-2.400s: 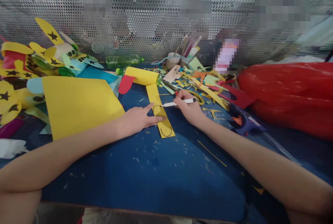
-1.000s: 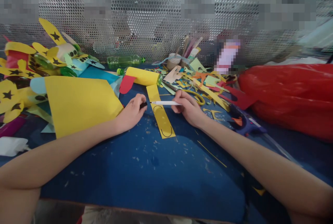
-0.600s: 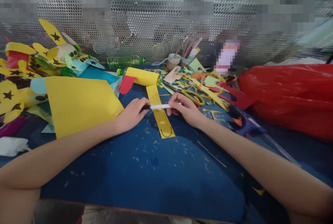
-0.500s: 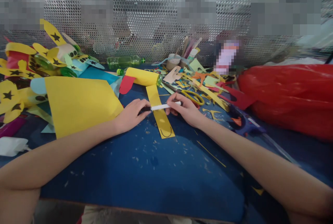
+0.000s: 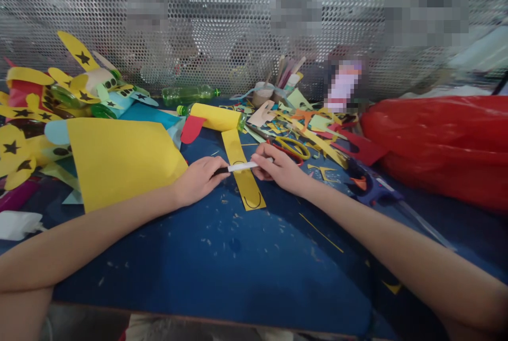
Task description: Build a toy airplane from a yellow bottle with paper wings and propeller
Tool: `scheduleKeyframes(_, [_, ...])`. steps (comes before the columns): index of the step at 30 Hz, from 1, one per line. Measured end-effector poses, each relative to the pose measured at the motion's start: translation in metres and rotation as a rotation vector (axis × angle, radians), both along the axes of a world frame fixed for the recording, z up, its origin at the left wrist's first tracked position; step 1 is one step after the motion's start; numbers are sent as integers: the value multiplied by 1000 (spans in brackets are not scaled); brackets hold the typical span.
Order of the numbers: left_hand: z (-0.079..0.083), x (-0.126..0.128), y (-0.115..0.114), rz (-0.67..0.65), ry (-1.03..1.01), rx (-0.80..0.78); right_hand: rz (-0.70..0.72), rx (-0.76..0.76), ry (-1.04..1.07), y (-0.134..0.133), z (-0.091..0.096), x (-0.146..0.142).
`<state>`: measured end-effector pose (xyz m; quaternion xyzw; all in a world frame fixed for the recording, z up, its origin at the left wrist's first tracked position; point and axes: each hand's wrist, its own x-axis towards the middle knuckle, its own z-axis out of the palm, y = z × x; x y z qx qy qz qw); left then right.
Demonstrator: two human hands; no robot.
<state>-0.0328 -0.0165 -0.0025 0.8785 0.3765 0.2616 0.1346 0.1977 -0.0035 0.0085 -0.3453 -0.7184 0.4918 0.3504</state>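
A white marker (image 5: 243, 166) lies level between my two hands, just above a long yellow paper strip (image 5: 243, 177) with black curved lines drawn on it. My right hand (image 5: 278, 168) pinches the marker's white barrel. My left hand (image 5: 198, 178) is closed on the marker's black cap end. Both hands hover low over the blue table (image 5: 222, 267), with the forearms resting on it.
A big yellow sheet (image 5: 119, 158) lies left of my hands. Yellow star-marked paper crafts (image 5: 47, 103) crowd the far left. Behind are a yellow-wrapped bottle (image 5: 216, 116), a green bottle (image 5: 188, 93), scissors (image 5: 291, 146), paper scraps and a cup of tools (image 5: 264, 91). A red plastic bag (image 5: 436, 140) and a glue gun (image 5: 371, 185) sit right.
My right hand stopped drawing on the strip and turned the marker level. My left hand left the strip, took up the black cap, and the cap and marker tip came together.
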Motion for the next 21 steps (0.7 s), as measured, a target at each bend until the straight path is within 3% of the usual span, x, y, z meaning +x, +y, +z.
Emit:
scheduleKeyframes(5, [2, 1, -1, 0, 5, 6, -5, -72, 48, 0, -2, -2])
scheduleKeyframes(8, [4, 3, -1, 38, -22, 20, -69, -40, 45, 3, -1, -4])
scheduleKeyframes(10, [3, 5, 0, 105, -60, 51, -206, 82, -10, 8, 2, 0])
scheduleKeyframes(14, [-1, 5, 4, 212, -47, 129, -674, 487, -316, 31, 2, 24])
scheduleKeyframes(17, [-4, 5, 6, 161, 49, 176, -795, 679, -662, 48, -5, 44])
scheduleKeyframes(21, [-5, 4, 4, 135, 126, 187, -830, 775, -991, 48, -14, 47])
